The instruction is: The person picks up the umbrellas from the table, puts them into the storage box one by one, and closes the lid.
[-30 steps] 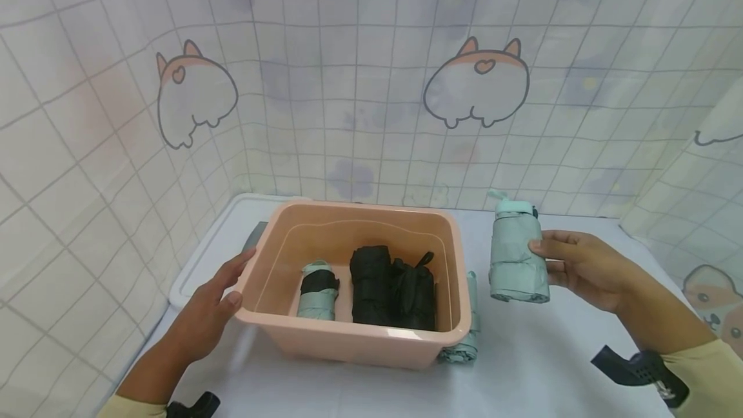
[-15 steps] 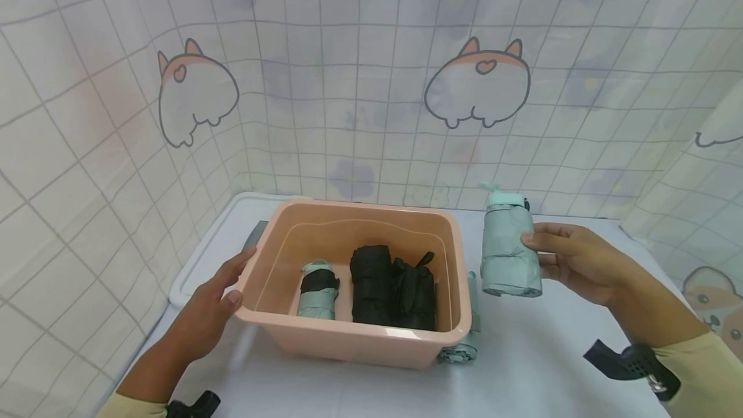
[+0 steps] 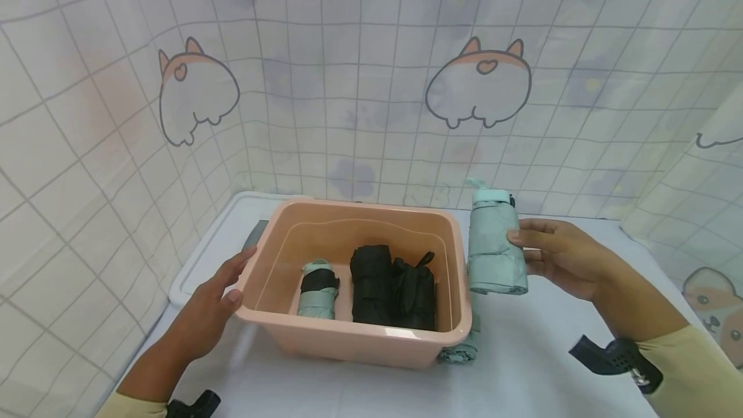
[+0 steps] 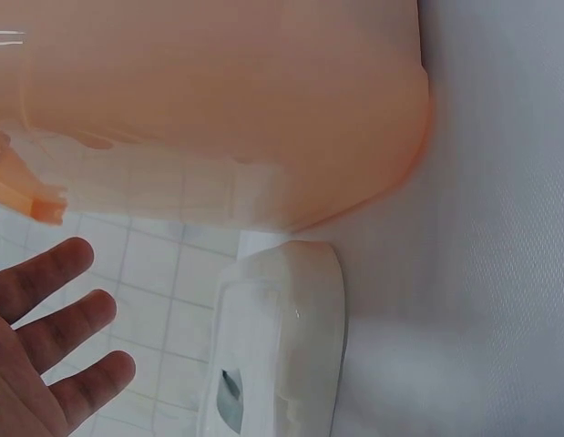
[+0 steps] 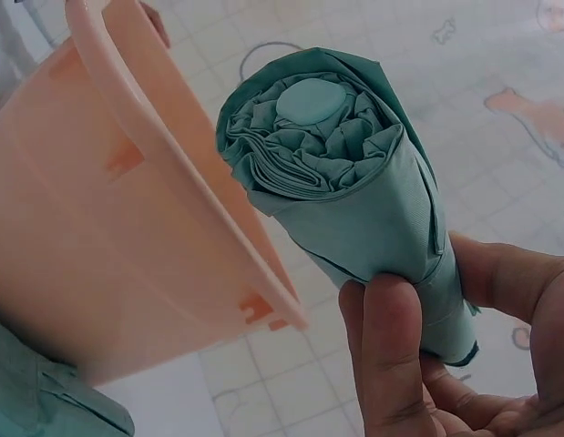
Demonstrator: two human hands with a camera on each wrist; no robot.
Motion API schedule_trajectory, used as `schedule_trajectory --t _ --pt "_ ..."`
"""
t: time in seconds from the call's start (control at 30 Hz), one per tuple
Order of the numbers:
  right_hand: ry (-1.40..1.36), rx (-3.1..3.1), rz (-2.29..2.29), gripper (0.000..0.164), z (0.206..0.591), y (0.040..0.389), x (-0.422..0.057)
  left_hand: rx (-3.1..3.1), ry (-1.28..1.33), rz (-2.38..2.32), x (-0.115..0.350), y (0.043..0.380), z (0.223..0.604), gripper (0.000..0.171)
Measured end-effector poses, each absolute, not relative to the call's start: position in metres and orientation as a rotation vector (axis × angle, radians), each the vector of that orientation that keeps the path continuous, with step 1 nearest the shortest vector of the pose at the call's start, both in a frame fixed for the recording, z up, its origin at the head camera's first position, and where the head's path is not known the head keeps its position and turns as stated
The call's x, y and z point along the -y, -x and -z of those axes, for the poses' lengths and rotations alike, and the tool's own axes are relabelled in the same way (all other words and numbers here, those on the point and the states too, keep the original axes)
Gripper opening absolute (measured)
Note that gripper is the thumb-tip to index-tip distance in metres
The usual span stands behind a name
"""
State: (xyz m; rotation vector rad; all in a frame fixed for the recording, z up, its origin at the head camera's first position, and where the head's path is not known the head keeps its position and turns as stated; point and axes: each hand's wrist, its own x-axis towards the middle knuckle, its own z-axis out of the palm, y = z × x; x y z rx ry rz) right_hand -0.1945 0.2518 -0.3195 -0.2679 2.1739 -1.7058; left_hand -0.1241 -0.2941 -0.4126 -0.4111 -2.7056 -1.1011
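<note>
To the right of a peach plastic tub (image 3: 360,347), my right hand (image 3: 565,260) grips a mint-green folded umbrella (image 3: 495,247) around its side, thumb in front. It is held upright above the table, its pale cap and strap at the top. The right wrist view looks at the rolled fabric end of that umbrella (image 5: 354,218). My left hand (image 3: 206,308) rests at the tub's left rim; in the left wrist view, three of its fingers (image 4: 58,332) are straight and spread. Inside the tub lie a mint umbrella (image 3: 317,305) with a black band and two black folded umbrellas (image 3: 371,286), side by side.
Another mint folded umbrella (image 3: 461,348) lies on the table against the tub's right side, partly hidden. A white lid (image 3: 200,260) with a grey handle lies behind the tub at the left. Patterned curtain (image 3: 360,82) encloses the back and sides.
My right hand has moved left with the mint umbrella, bringing it slightly higher and close to the tub's right rim. The left hand and the tub stay in place.
</note>
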Motion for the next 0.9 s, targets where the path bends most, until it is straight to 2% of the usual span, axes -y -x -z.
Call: schedule_trajectory --t 0.9 --pt "0.304 -2.109 1.717 0.068 0.314 0.201 -0.214 2.661 0.478 1.128 0.296 0.125 0.414 0.062"
